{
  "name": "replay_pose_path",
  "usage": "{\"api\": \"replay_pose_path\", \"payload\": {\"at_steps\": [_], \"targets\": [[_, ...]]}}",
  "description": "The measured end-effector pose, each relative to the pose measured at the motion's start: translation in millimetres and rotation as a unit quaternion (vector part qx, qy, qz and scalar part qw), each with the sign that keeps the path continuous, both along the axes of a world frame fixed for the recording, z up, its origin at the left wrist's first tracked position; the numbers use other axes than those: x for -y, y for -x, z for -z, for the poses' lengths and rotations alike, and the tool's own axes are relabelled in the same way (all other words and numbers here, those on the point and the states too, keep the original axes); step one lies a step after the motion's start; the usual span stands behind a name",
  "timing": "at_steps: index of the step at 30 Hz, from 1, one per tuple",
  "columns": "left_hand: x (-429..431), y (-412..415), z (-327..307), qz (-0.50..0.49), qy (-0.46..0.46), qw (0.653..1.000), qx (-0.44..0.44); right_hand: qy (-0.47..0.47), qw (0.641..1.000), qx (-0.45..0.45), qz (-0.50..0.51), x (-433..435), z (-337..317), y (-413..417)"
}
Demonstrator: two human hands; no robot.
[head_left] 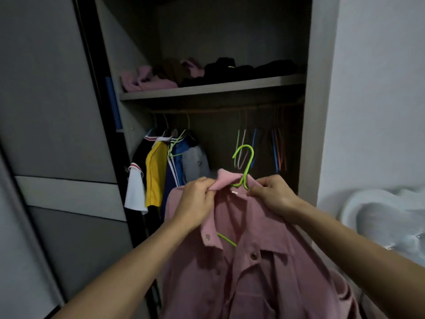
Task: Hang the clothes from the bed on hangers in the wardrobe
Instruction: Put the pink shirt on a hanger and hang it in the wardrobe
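A pink button-up shirt (pixel 248 268) hangs on a green hanger (pixel 246 162) in front of the open wardrobe. The hanger's hook sticks up above the collar, and part of its bar shows inside the open front. My left hand (pixel 195 201) pinches the left side of the collar. My right hand (pixel 273 194) grips the right side of the collar at the hanger's neck. The wardrobe rail (pixel 220 109) runs above and behind the hook, under the shelf.
Several hung clothes (pixel 161 166) crowd the rail's left end; empty coloured hangers (pixel 264 148) hang right of centre, with a gap between. Folded pink and dark clothes lie on the shelf (pixel 213 88). A grey sliding door (pixel 57 134) stands left, a white wall (pixel 379 88) right.
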State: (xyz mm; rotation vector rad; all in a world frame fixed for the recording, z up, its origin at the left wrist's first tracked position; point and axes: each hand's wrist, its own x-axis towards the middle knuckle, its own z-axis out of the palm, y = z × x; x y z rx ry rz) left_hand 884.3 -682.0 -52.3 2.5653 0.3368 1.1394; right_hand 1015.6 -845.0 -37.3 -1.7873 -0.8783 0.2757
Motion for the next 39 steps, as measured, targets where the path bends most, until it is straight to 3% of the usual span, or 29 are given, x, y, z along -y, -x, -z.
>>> {"api": "replay_pose_path", "payload": {"at_steps": [6,9,12,16,21,25,31,39], "targets": [[-93.3,-26.5,10.7,0.014,0.113,0.984,-0.137,-0.063,0.993,-0.096,0.030,-50.1,-4.6,-7.9],[-142.6,-39.3,10.9,0.018,0.103,0.977,-0.188,-0.086,0.982,-0.166,0.037,-83.3,-10.5,-7.1],[-190.3,-57.2,8.3,0.028,0.088,0.974,-0.204,-0.099,0.975,-0.172,0.097,-125.9,-12.8,-9.4],[-250.9,-79.4,1.4,0.007,0.031,0.982,-0.188,-0.119,0.968,-0.128,0.182,-178.8,-26.8,-22.3],[-310.0,-102.7,-6.6,-0.022,0.022,0.993,-0.114,-0.136,0.960,-0.082,0.232,-240.7,-57.6,-64.4],[-341.4,-121.8,-16.3,-0.034,0.007,0.997,-0.065,-0.142,0.954,-0.065,0.255,-294.5,-83.2,-123.3],[-384.0,-164.1,-37.3,-0.055,-0.025,0.996,-0.072,-0.179,0.951,-0.059,0.244,-378.0,-111.9,-211.7],[-415.7,-199.2,-41.7,-0.057,-0.042,0.995,-0.066,-0.144,0.959,-0.071,0.232,-464.8,-63.7,-283.7]]}}
